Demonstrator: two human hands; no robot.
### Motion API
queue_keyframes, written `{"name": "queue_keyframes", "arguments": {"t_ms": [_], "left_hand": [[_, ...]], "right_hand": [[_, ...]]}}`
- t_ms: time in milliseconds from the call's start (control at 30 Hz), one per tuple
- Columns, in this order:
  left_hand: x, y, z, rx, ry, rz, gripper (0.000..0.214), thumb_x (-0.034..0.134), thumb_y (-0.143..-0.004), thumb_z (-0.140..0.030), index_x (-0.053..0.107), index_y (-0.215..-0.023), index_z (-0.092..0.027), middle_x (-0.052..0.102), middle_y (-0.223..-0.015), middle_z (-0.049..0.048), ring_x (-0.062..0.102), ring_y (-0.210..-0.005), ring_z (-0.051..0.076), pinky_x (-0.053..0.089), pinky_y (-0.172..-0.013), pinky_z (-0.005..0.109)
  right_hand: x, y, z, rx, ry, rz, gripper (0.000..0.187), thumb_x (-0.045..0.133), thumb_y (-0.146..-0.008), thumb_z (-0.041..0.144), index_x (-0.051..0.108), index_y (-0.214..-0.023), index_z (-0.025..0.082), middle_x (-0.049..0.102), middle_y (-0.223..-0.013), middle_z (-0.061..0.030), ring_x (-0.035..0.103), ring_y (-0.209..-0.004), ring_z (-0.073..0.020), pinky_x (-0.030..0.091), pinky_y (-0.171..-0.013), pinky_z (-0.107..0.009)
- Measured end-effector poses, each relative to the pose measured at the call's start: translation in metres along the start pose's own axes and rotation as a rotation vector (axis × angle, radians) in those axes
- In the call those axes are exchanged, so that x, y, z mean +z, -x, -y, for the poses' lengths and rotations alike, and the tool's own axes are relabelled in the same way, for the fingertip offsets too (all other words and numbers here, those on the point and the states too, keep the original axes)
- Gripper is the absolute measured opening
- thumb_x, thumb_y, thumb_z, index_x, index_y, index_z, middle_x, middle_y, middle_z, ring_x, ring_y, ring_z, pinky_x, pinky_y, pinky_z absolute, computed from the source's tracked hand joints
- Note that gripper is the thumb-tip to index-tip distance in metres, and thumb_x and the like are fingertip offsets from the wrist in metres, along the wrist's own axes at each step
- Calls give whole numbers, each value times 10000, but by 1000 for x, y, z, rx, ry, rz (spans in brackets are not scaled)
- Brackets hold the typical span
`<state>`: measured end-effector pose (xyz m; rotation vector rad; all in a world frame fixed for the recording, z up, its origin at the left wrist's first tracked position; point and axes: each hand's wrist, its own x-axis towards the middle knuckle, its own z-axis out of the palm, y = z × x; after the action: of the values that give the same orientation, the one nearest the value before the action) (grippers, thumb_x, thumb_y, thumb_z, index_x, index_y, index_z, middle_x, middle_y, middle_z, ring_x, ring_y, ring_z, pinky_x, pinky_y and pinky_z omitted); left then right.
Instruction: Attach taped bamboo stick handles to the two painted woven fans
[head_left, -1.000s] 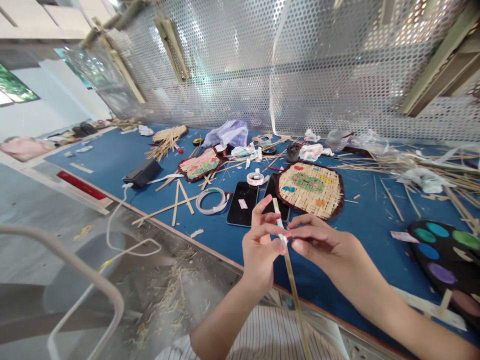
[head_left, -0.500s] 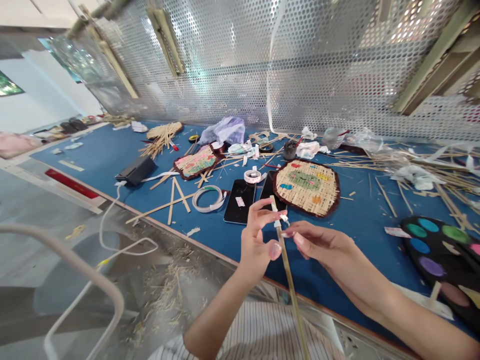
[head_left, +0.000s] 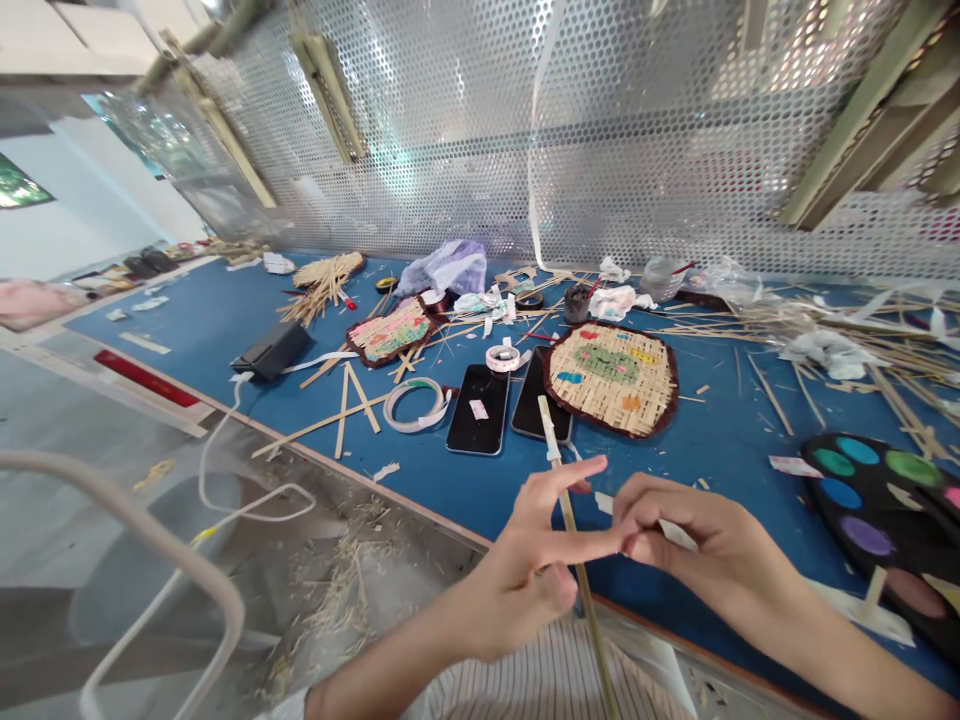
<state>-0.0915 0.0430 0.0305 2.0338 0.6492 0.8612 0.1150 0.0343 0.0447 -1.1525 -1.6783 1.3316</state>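
White wrapping (head_left: 551, 440) is on the stick (head_left: 592, 626) near its tip, anything left unclear, as left hand (head_left: 529, 560) and right hand (head_left: 712, 540), grips uncertain, touch fingertips by the worktop (head_left: 435, 475)'s near edge.

Room to pass lies between mat (head_left: 611, 385) and palette (head_left: 821, 485); the stick (head_left: 593, 622) and phones (head_left: 466, 435) obstruct the left, and strips (head_left: 855, 325) at back right look tangled, probably impassable.

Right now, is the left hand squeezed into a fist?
No, the left hand has two fingers stretched out toward the right hand.
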Motion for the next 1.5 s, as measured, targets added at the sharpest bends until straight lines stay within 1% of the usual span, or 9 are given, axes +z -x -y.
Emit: {"name": "queue_keyframes", "arguments": {"t_ms": [200, 367, 467, 633, 767, 933, 1100, 1367, 1500], "left_hand": [[-12, -7, -2, -71, 255, 174, 470, 442, -851, -595, 636, -1193, -338, 369, -1487, 85, 485, -1249, 305, 426, -993, 522], [-13, -8, 7, -54, 263, -106, 238, 593, -846, -408, 724, -987, -268, 524, -1345, 124, 624, -1018, 240, 515, -881, 429], [-13, -7, 5, -10, 86, -260, 147, 749, -727, -295, 663, -767, -183, 671, -914, 89, 637, -749, 159, 532, -643, 263], [-6, -6, -3, 153, -317, -214, 215, 458, -873, -29, 558, -738, -165, 627, -633, -4, 558, -530, 75, 434, -504, 170], [-3, -5, -7, 249, -481, -163, 277, 326, -864, 28, 512, -785, -163, 633, -636, 9, 561, -536, 88, 427, -491, 178], [-2, -5, -7, 292, -540, -63, 275, 314, -867, 16, 536, -854, -145, 658, -691, 44, 601, -590, 113, 485, -532, 201], [1, -5, -3, 446, -615, -196, 295, 440, -850, -1, 552, -1105, -97, 726, -894, 91, 691, -773, 131, 567, -673, 215], [11, -5, -4, 487, -663, -242, 203, 401, -853, -33, 519, -717, -127, 543, -540, 2, 463, -449, 98, 323, -398, 253], [12, -7, -1, 553, -726, -268, 290, 347, -884, -62, 452, -634, -167, 486, -499, 3, 413, -451, 116, 267, -404, 279]], "right_hand": [[2, 16, -3, -36, 101, 6, 283, 506, -906, 342, 572, -660, 219, 592, -780, -27, 541, -712, -167, 438, -664, -289], [-2, 23, -19, -75, 77, -120, 281, 474, -918, 352, 600, -700, 228, 620, -814, -43, 580, -761, -181, 466, -716, -292], [-2, 27, -25, -58, 86, -202, 236, 481, -917, 343, 651, -787, 243, 632, -892, -42, 581, -757, -168, 472, -702, -278], [6, 32, -22, 51, 55, -219, 253, 433, -940, 369, 651, -999, 256, 555, -1194, -79, 591, -789, -158, 479, -739, -310], [6, 33, -23, 47, 50, -273, 218, 608, -831, 433, 646, -743, 237, 614, -944, -49, 591, -843, -194, 469, -759, -306], [5, 33, -32, -56, 55, -324, 206, 600, -848, 361, 714, -713, 254, 635, -905, -59, 612, -853, -206, 484, -761, -299], [7, 34, -31, 11, -27, -313, 136, 684, -780, 364, 751, -721, 261, 669, -946, -67, 628, -876, -225, 495, -738, -301], [13, 30, -27, 119, -232, -399, 387, 809, -620, 316, 477, -468, 188, 592, -642, 14, 531, -584, -109, 435, -575, -229], [18, 28, -23, 178, -288, -453, 236, 835, -578, 301, 645, -695, 222, 642, -752, -6, 563, -680, -141, 455, -571, -228]]}}
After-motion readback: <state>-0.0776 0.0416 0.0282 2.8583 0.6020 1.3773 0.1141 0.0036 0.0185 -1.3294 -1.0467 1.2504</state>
